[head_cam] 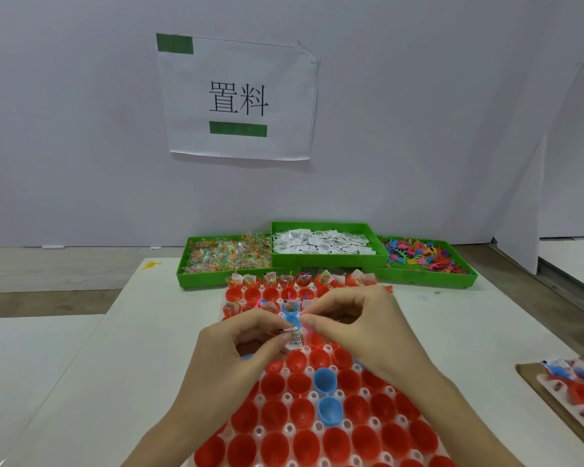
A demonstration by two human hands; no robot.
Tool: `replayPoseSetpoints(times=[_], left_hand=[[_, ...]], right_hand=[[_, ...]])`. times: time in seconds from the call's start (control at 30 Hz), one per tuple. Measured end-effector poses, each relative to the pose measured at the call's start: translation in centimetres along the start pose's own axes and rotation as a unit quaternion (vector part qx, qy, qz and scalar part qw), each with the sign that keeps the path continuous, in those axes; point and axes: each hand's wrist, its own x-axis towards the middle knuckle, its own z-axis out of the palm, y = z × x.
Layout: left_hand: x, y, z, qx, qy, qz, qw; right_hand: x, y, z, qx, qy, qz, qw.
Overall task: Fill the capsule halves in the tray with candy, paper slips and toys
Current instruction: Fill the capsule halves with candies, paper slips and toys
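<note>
A folded paper slip point(294, 338) is pinched by the left hand point(240, 345); the right hand point(354, 321) fingers are closed on a small pink item (probably a toy). Both should be lowered upright into one empty capsule half just below the fingers. The tray point(317, 396) holds red and blue halves; only far rows look filled.

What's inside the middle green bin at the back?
The middle bin holds a heap of white paper slips with black printed marks. Whatever lies beneath the top layer, and the bin's floor, is covered by the slips.
</note>
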Motion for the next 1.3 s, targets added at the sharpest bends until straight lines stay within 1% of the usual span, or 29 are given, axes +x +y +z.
replayPoseSetpoints(times=[0.1,0.23,0.3,0.37,0.5,0.63,0.7,0.73,0.77,0.83,0.9,0.97,1.03,1.17,1.23,1.3], left_hand=[[-0.2,0.1,0.2,0.027,0.005,0.023,0.999],[-0.4,0.0,0.5,0.031,0.037,0.03,0.998],[-0.3,0.0,0.4,0.038,0.045,0.033,0.998],[-0.3,0.0,0.3,0.043,0.044,0.034,0.998],[-0.5,0.1,0.6,0.038,0.025,0.052,0.998],[-0.7,0.3,1.0,-0.002,0.0,0.041,0.999],[-0.7,0.5,1.3,-0.018,-0.02,0.027,0.999],[-0.6,0.5,1.3,-0.008,-0.029,0.023,0.999],[-0.5,0.5,1.2,0.025,-0.039,0.029,0.998],[-0.2,0.4,0.9,0.146,-0.079,0.057,0.985],[0.3,0.3,0.9,0.257,-0.151,0.073,0.952],[0.8,0.0,1.5,0.332,-0.212,0.076,0.916],[1.4,-0.2,2.2,0.37,-0.242,0.079,0.894],[3.0,-0.2,3.8,0.405,-0.277,0.089,0.867],[4.0,-0.5,4.3,0.42,-0.271,0.102,0.86],[4.9,-0.6,4.5,0.424,-0.25,0.114,0.863]], right_hand=[[-0.6,0.0,0.5,0.005,-0.014,-0.003,1.0],[-0.9,-0.1,0.6,0.011,-0.018,-0.011,1.0],[-1.0,-0.3,0.3,0.015,-0.041,-0.015,0.999],[-1.0,-0.5,0.0,0.02,-0.068,-0.021,0.997],[-0.9,-0.2,-0.5,0.0,-0.09,-0.02,0.996],[-0.5,0.2,-1.7,0.007,-0.138,-0.012,0.99],[-0.1,0.7,-2.6,0.009,-0.125,-0.012,0.992],[0.1,1.0,-3.2,0.008,-0.106,-0.01,0.994],[0.5,1.4,-3.9,0.006,-0.079,-0.006,0.997],[1.3,2.3,-5.6,-0.006,-0.022,0.004,1.0],[2.2,3.3,-6.9,-0.033,0.015,0.017,0.999],[3.2,4.2,-7.4,-0.062,0.019,0.033,0.997],[4.2,5.0,-6.9,-0.078,0.007,0.042,0.996],[5.9,5.9,-4.9,-0.102,-0.015,0.039,0.994],[6.3,6.1,-4.2,-0.105,-0.027,0.036,0.993],[6.5,6.4,-4.1,-0.098,-0.029,0.033,0.994]])
